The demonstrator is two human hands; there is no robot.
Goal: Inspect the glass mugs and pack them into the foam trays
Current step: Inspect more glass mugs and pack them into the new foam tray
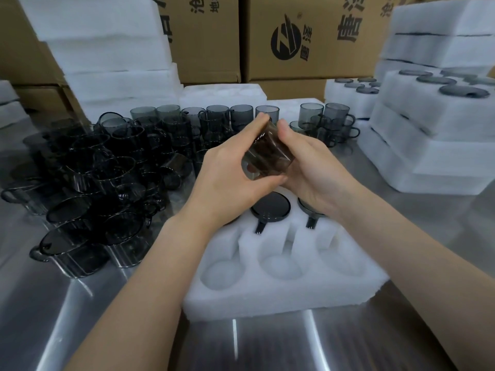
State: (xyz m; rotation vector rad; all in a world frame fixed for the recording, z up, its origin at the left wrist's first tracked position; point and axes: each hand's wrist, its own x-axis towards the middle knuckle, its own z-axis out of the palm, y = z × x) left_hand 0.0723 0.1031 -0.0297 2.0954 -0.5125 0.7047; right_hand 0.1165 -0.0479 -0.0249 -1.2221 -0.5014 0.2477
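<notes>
Head view — both hands point(270, 170) around one tilted smoky mug point(267, 153), foam tray point(284, 290) beneath, loose mugs point(88, 183) left.

Smoky grey mugs point(101, 188), white foam tray point(281, 277), brown cartons point(308, 36).

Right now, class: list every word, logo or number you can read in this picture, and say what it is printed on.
"唐": large character on the right cardboard box, upside down.
Round black logo: same box; small characters beside it unreadable.
Left cardboard box: print cropped, unreadable.
Glass mugs, foam tray: no text.
</notes>
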